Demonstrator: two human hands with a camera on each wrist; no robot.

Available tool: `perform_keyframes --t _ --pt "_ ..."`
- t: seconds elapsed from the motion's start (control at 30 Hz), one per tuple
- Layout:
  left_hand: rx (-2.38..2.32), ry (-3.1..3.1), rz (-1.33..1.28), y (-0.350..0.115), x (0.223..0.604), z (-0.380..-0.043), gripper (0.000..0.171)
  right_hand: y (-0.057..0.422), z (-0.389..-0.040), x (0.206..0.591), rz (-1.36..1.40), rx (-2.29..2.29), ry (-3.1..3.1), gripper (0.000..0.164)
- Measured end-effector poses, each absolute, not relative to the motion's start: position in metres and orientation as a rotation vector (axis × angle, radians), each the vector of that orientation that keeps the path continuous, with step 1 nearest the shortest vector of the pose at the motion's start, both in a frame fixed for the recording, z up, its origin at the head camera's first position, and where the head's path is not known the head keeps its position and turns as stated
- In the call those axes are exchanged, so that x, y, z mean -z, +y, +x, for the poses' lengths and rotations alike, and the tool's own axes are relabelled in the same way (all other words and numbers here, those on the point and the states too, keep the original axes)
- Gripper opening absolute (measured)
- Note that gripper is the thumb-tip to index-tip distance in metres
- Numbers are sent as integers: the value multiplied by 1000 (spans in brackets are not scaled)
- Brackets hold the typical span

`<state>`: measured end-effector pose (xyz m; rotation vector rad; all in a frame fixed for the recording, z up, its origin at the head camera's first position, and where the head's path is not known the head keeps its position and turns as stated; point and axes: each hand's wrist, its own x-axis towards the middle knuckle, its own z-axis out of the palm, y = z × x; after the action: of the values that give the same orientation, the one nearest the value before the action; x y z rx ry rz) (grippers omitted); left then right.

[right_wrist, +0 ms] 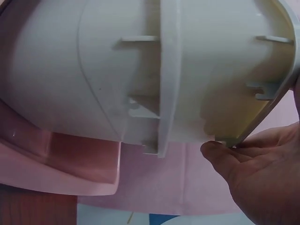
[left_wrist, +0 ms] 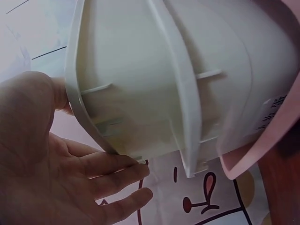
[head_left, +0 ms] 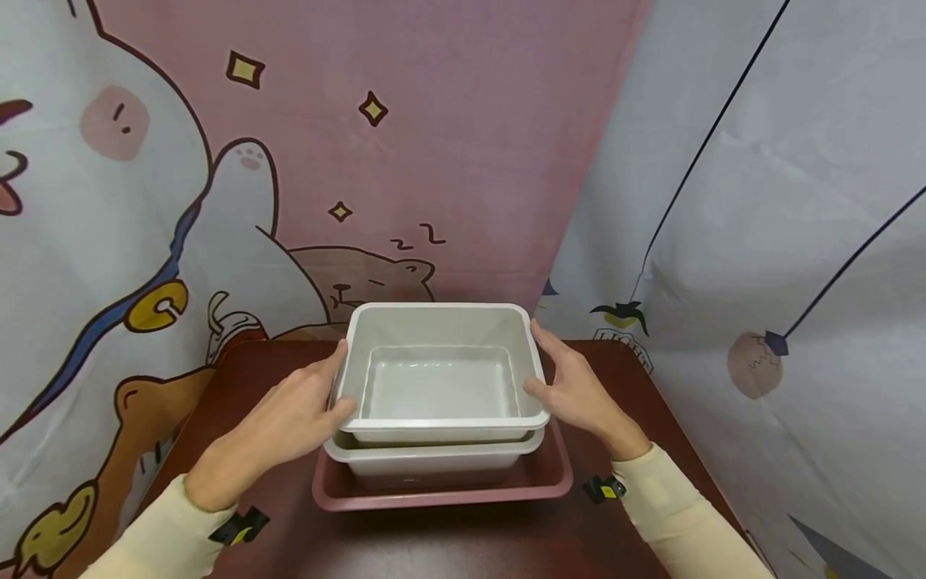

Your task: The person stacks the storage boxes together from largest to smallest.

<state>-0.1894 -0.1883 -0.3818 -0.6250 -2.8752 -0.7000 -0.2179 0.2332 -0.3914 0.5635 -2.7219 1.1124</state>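
The upper white plastic bin (head_left: 437, 386) sits tilted inside a second white bin (head_left: 434, 454), its inside facing up and bare. My left hand (head_left: 297, 414) grips its rim at the left, thumb over the edge and fingers along the outer side. At the opposite side my right hand (head_left: 579, 386) holds the rim, thumb inside and fingers outside. The left wrist view shows the fingertips (left_wrist: 140, 171) by the bin's far corner. In the right wrist view the upper bin's outer wall (right_wrist: 225, 61) rises well above the lower bin's rim (right_wrist: 169, 75).
Both bins stand within a pink tray (head_left: 441, 500) on a dark red-brown table (head_left: 405, 543). Cartoon-printed cloth (head_left: 463, 161) hangs behind the table, and a pale cloth (head_left: 760, 241) hangs on the right. A small black device (head_left: 239, 527) is worn at each wrist.
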Motion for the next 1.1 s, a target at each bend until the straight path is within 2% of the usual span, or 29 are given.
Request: perform_keyframes --t 1.1 --pt "661 -2867 -585 -192 424 -191 82 228 -223 430 485 -1030 -2770 86"
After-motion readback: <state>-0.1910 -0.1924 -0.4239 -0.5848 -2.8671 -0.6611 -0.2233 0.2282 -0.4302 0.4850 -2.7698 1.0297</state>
